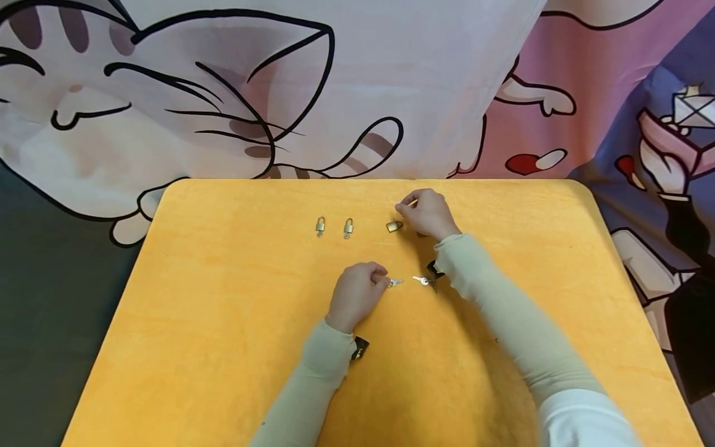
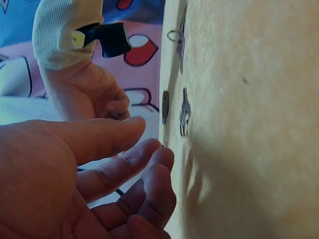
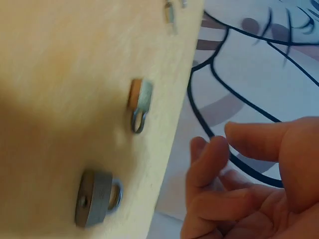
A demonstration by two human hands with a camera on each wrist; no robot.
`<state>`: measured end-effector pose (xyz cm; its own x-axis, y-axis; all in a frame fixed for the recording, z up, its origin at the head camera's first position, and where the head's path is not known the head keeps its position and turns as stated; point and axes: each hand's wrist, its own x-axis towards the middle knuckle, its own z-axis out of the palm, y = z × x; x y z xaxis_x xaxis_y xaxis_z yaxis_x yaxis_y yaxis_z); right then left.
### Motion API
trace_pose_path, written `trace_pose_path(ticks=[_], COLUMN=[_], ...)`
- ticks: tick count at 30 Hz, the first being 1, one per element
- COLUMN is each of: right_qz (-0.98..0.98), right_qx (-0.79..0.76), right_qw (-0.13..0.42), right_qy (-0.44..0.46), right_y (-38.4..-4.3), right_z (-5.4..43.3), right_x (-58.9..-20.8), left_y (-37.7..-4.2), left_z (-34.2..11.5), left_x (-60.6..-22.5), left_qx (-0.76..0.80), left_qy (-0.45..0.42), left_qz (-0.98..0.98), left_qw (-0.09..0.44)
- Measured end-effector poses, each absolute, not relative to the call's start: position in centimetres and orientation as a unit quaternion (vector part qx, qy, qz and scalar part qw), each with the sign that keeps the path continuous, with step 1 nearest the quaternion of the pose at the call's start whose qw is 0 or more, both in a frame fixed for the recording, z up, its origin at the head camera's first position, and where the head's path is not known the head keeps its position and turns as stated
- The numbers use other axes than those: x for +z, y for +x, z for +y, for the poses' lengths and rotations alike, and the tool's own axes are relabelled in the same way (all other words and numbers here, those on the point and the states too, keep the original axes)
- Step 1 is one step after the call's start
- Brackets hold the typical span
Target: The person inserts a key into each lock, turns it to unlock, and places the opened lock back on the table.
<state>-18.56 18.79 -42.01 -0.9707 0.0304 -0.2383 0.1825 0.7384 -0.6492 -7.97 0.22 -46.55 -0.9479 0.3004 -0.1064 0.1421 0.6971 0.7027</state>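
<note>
My left hand (image 1: 359, 294) hovers low over the table beside a small silver key (image 1: 395, 282). Its thumb and fingers are loosely bent with a gap between them in the left wrist view, and nothing is held. A second key (image 1: 422, 280) lies to the right, under my right sleeve. My right hand (image 1: 429, 213) is raised near the far edge, just right of a small brass padlock (image 1: 394, 226). In the right wrist view its loosely bent fingers (image 3: 209, 159) hold nothing visible. Below that hand another padlock (image 3: 94, 198) lies on the table, mostly hidden in the head view.
Two more brass padlocks, a left one (image 1: 320, 226) and a right one (image 1: 349, 228), lie farther left, each with a key-like piece at its lower end. The yellow table (image 1: 223, 310) ends at a printed cartoon cloth (image 1: 436, 74). Both wrists wear dark camera mounts.
</note>
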Motion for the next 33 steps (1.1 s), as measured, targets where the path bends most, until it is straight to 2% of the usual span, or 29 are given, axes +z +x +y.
trace_pose_path(ticks=[3,9,17,26,33], right_qz=[0.940,0.953,0.956,0.941,0.929], right_qx=[-0.318,-0.274,-0.265,-0.320,-0.349], right_qw=[0.115,0.130,0.120,0.105,0.116], right_qy=[0.041,0.024,0.036,0.039,0.037], right_y=[-18.6,-18.8,-18.9,-18.5,-18.2], right_z=[19.1,18.5,16.7,16.1,16.1], right_x=[-42.3,-43.6,-45.0,-45.4,-45.5], left_y=[-7.9,-7.6,-7.6,-7.8,-8.2], left_z=[0.9,1.9,2.2,1.6,0.8], left_x=[-46.5,-46.7,-46.9,-47.0,-47.4], left_qx=[0.331,0.228,0.212,0.333,0.467], left_qy=[0.145,0.169,0.169,0.139,0.076], left_qz=[0.926,0.956,0.962,0.931,0.875], left_qw=[0.107,0.071,0.046,0.056,0.100])
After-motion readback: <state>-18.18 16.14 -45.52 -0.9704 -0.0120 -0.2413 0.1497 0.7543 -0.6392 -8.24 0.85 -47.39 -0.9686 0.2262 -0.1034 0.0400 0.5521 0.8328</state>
